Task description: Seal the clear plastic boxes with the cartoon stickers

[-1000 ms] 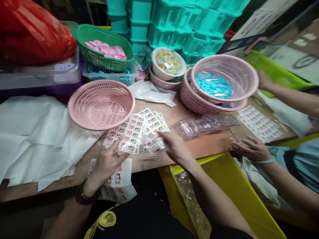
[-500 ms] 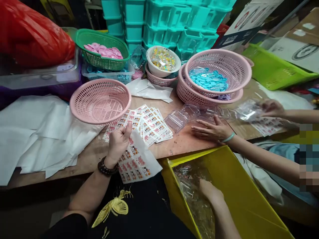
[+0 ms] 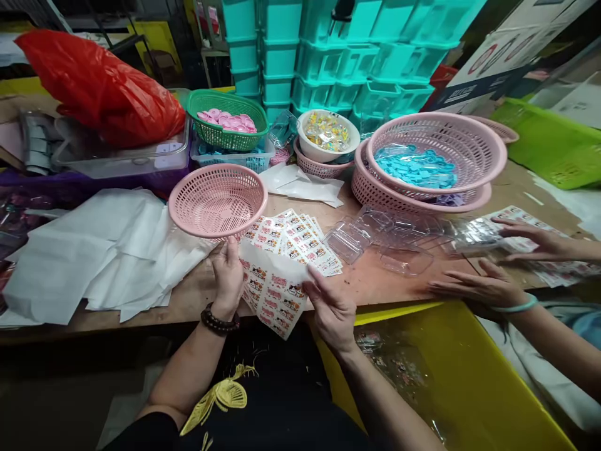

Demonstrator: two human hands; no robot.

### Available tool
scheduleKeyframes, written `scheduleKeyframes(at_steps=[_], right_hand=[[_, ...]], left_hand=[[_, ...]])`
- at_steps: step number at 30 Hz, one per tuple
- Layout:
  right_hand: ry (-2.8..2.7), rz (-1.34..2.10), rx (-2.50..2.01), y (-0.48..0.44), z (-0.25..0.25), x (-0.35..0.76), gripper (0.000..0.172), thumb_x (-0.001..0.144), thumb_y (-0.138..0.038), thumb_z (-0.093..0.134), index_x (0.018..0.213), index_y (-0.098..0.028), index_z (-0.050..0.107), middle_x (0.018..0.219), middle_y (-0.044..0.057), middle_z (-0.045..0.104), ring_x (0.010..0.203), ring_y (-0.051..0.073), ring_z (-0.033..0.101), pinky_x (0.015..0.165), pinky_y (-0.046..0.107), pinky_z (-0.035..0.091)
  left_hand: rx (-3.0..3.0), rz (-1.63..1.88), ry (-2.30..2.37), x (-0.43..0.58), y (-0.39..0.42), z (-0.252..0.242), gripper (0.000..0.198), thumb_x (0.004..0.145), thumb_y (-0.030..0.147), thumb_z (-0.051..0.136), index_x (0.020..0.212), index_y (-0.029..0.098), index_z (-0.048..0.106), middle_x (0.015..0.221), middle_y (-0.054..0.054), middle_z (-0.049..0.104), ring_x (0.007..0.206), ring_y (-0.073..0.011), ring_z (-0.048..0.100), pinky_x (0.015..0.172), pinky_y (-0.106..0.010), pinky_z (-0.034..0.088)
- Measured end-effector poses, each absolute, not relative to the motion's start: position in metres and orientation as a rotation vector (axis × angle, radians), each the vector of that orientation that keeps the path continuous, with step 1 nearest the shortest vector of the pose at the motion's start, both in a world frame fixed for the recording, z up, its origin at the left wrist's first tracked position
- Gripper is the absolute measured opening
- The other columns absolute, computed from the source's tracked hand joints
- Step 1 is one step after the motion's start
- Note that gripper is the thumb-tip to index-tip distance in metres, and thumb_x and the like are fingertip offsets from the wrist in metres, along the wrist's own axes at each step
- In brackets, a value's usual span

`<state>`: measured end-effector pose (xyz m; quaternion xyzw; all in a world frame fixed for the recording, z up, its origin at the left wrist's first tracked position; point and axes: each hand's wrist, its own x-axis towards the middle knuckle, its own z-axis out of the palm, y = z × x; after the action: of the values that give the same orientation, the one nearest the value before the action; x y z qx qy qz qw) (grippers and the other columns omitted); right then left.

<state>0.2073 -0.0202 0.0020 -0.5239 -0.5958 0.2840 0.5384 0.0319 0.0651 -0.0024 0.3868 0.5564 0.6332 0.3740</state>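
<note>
My left hand [image 3: 228, 274], with a dark beaded bracelet at the wrist, grips the left edge of a sticker sheet [image 3: 275, 291] printed with rows of small cartoon figures. At the sheet's right edge, the fingers of my right hand [image 3: 331, 310] pinch the paper. Behind it, more sticker sheets [image 3: 307, 241] lie fanned out on the wooden table [image 3: 370, 288]. Clear plastic cases [image 3: 347, 239] rest to their right. An empty pink basket [image 3: 218, 200] stands just beyond my left hand.
Another person's two hands [image 3: 483, 287] are at the right, near clear cases. White backing papers [image 3: 94, 250] spread at the left. A yellow bin [image 3: 460, 363] stands below the table edge. Pink baskets [image 3: 432, 153] with blue pieces and teal boxes [image 3: 323, 62] are behind.
My right hand has come up out of the yellow bin and taken hold of the sheet's right edge. The other person's near hand has moved right, away from the clear cases. The view has shifted.
</note>
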Motion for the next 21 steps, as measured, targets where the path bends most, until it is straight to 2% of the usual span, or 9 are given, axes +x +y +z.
scheduleKeyframes(at_steps=[4,7,9,11,13,15,17,19,21], right_hand=[[-1.605,0.684,-1.234,-0.014,0.016,0.217,0.039,0.084,-0.037,0.074,0.122,-0.026,0.071,0.095,0.006,0.072,0.089,0.022,0.065,0.080,0.037,0.056],[-1.589,0.600,-1.316,-0.008,0.023,0.222,0.018,0.087,-0.035,0.071,0.101,-0.025,0.077,0.085,0.006,0.067,0.082,0.021,0.062,0.074,0.036,0.055],[-1.603,0.493,-1.366,-0.004,0.026,0.228,0.014,0.087,-0.036,0.070,0.087,-0.025,0.078,0.087,0.007,0.064,0.087,0.022,0.062,0.077,0.038,0.053],[-1.690,0.418,-1.388,0.001,0.031,0.234,0.014,0.087,-0.038,0.071,0.082,-0.025,0.076,0.094,0.008,0.064,0.095,0.024,0.061,0.085,0.042,0.050],[-1.832,0.438,-1.350,0.005,0.038,0.240,0.015,0.089,-0.037,0.069,0.081,-0.025,0.074,0.091,0.006,0.067,0.093,0.023,0.062,0.088,0.042,0.047],[-1.942,0.498,-1.290,0.009,0.046,0.245,0.018,0.093,-0.035,0.065,0.080,-0.024,0.071,0.078,0.003,0.068,0.080,0.020,0.062,0.086,0.040,0.045],[-1.988,0.533,-1.254,0.012,0.051,0.247,0.023,0.095,-0.035,0.061,0.077,-0.023,0.069,0.070,0.001,0.067,0.073,0.018,0.060,0.082,0.037,0.044],[-1.990,0.571,-1.227,0.013,0.054,0.250,0.022,0.095,-0.037,0.062,0.081,-0.022,0.069,0.074,0.002,0.070,0.074,0.018,0.062,0.078,0.035,0.045],[-1.965,0.603,-1.195,0.014,0.053,0.252,0.019,0.093,-0.039,0.065,0.087,-0.021,0.069,0.080,0.004,0.072,0.076,0.018,0.064,0.075,0.033,0.048]], left_hand=[[0.841,1.650,1.385,0.037,0.066,-0.010,0.045,0.093,0.056,0.052,0.092,0.014,0.068,0.096,-0.011,0.076,0.091,-0.0211,0.072,0.083,-0.033,0.057],[1.013,1.704,1.466,0.034,0.062,-0.008,0.046,0.095,0.058,0.045,0.088,0.016,0.064,0.092,-0.010,0.073,0.090,-0.0221,0.071,0.084,-0.036,0.057],[1.344,1.734,1.569,0.027,0.056,0.002,0.047,0.092,0.062,0.051,0.097,0.017,0.063,0.111,-0.014,0.069,0.105,-0.0257,0.067,0.091,-0.041,0.054],[1.818,1.642,1.583,0.019,0.050,0.019,0.060,0.079,0.066,0.066,0.114,0.017,0.062,0.137,-0.018,0.057,0.130,-0.0317,0.053,0.105,-0.049,0.046],[2.275,1.287,1.405,0.012,0.047,0.039,0.069,0.071,0.064,0.076,0.122,0.020,0.063,0.141,-0.015,0.056,0.139,-0.0347,0.043,0.117,-0.058,0.029],[2.461,0.873,1.171,0.009,0.047,0.056,0.045,0.079,0.054,0.075,0.112,0.024,0.070,0.120,-0.008,0.071,0.128,-0.0309,0.055,0.120,-0.062,0.021],[2.406,0.609,1.054,0.010,0.051,0.066,0.022,0.087,0.045,0.070,0.092,0.025,0.076,0.089,-0.002,0.076,0.096,-0.0231,0.068,0.114,-0.057,0.033],[2.257,0.494,1.043,0.013,0.057,0.067,0.024,0.089,0.041,0.067,0.078,0.022,0.076,0.070,0.000,0.073,0.071,-0.0171,0.065,0.096,-0.043,0.050],[2.128,0.442,1.053,0.017,0.062,0.063,0.029,0.089,0.043,0.066,0.073,0.020,0.076,0.065,-0.001,0.070,0.064,-0.0153,0.060,0.074,-0.031,0.051]])
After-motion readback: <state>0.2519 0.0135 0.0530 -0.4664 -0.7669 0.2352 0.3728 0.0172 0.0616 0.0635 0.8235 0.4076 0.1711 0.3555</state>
